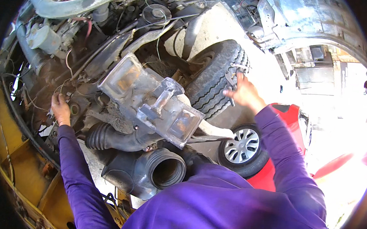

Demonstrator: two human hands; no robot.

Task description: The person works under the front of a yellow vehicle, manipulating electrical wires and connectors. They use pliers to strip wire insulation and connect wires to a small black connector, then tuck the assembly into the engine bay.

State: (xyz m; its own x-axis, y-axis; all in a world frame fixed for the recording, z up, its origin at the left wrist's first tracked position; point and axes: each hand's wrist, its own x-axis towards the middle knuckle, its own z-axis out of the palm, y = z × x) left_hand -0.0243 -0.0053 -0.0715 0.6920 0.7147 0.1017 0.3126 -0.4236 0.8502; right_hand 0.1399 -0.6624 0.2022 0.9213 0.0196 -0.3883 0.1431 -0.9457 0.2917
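Hand tool (229, 78), metal, sits on the tread of the big tyre (213, 81), right where the right hand (248, 94) is. Looks like a wrench type; exact kind too small to call. Second silvery tool (239, 66) lies just beyond it, also on the tyre. Judging by looks: steel, stiff, heavy for its size, not fragile; likely slick if greasy. Best hold: mid-handle, clear of the head, thumb opposing fingers. Curved tread means it could roll or slide off.

Other side: thin wire (67, 60) loops near the left hand (60, 109). Should be light, bendy, easy to kink or snap; pinch gently, near its fixed end.

Pose, right: arm stretched forward and out, elbow bent, thumb and forefinger spread apart about the tool; cannot tell if the fingers actually close on it. Pose, left: forearm runs straight up along the yellow body panel (33, 160), fingers bunched and pointing forward among the engine parts, partly curled; cannot tell whether they pinch anything. Rusty metal bracket (149, 94) and ribbed black hose (107, 136) sit between the two arms.
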